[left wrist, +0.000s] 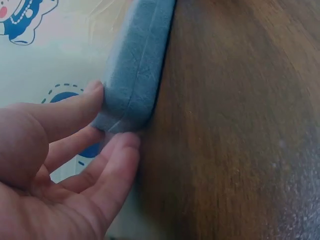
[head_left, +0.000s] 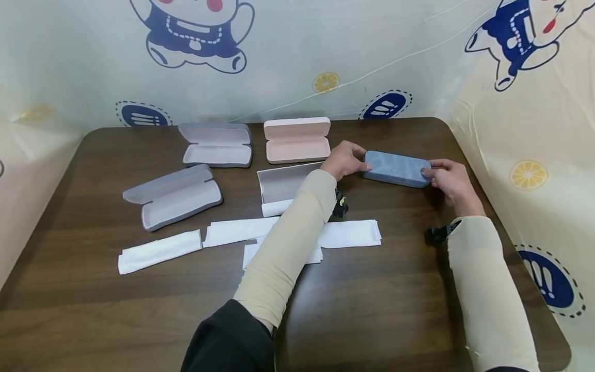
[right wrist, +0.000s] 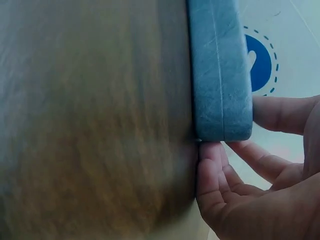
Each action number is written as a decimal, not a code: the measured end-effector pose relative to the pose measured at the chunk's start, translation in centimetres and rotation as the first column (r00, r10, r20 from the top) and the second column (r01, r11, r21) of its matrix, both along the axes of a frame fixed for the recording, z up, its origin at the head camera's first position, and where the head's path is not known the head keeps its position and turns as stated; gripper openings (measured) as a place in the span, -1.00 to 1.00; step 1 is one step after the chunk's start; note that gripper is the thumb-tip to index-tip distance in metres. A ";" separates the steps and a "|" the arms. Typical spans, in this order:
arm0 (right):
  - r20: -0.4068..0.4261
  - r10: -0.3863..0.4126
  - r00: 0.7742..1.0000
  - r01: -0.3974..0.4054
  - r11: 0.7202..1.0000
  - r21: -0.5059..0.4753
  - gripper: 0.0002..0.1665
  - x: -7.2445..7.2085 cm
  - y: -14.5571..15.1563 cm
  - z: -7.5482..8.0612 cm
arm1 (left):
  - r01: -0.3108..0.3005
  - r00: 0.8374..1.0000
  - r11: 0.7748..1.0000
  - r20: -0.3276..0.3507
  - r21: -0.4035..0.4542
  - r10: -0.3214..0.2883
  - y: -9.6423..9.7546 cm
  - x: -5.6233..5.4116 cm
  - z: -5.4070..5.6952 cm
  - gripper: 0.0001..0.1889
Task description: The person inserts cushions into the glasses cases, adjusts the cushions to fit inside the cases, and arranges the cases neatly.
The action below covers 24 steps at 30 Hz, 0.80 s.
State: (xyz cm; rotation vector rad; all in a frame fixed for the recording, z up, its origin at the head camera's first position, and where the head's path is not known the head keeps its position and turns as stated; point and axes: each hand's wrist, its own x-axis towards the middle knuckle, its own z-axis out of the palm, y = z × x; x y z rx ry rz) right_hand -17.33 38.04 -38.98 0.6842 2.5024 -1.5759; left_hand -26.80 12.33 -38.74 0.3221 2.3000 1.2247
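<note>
A closed blue glasses case (head_left: 395, 168) lies at the right rear of the table, with a hand at each short end. My left hand (head_left: 346, 159) holds its left end; in the left wrist view the thumb (left wrist: 75, 112) rests on the lid and the other fingers bend against the end. At the opposite end, my right hand (head_left: 448, 181) grips the case, thumb on top. In the right wrist view its fingertips (right wrist: 210, 170) sit low at the end, beside the tabletop, and a seam line runs along the case's side (right wrist: 220, 75).
Open glasses cases stand to the left: a pink one (head_left: 297, 150), a grey-violet one (head_left: 218, 155) and a grey one (head_left: 181, 204). Another open case (head_left: 281, 183) is partly behind my left forearm. Folded white strips (head_left: 160, 250) lie across the table's middle. A patterned sheet (head_left: 288, 62) hangs behind.
</note>
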 end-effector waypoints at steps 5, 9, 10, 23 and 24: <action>-0.010 0.007 1.000 -0.006 0.999 0.032 -0.36 -0.1 -0.2 -0.3 | -0.012 0.998 0.996 -0.057 -0.093 0.007 0.1 0.5 0.4 -0.46; -0.032 0.028 0.999 -0.027 0.999 0.028 -0.33 0.4 -0.1 -0.2 | -0.015 0.992 0.989 -0.125 -0.146 -0.003 0.0 1.2 1.1 -0.48; -0.040 0.035 0.999 -0.034 0.999 0.036 -0.32 0.6 0.0 -0.1 | -0.016 0.990 0.988 -0.144 -0.155 -0.007 -0.1 1.3 1.4 -0.49; -0.155 0.114 0.981 -0.084 0.979 0.185 -0.28 3.5 -1.5 3.2 | 0.119 0.961 0.988 -0.240 -0.095 -0.139 -4.2 3.9 5.3 -0.55; -0.165 0.126 0.978 -0.093 0.976 0.196 -0.29 3.7 -1.9 3.5 | 0.127 0.959 0.988 -0.245 -0.092 -0.146 -4.6 4.1 5.4 -0.55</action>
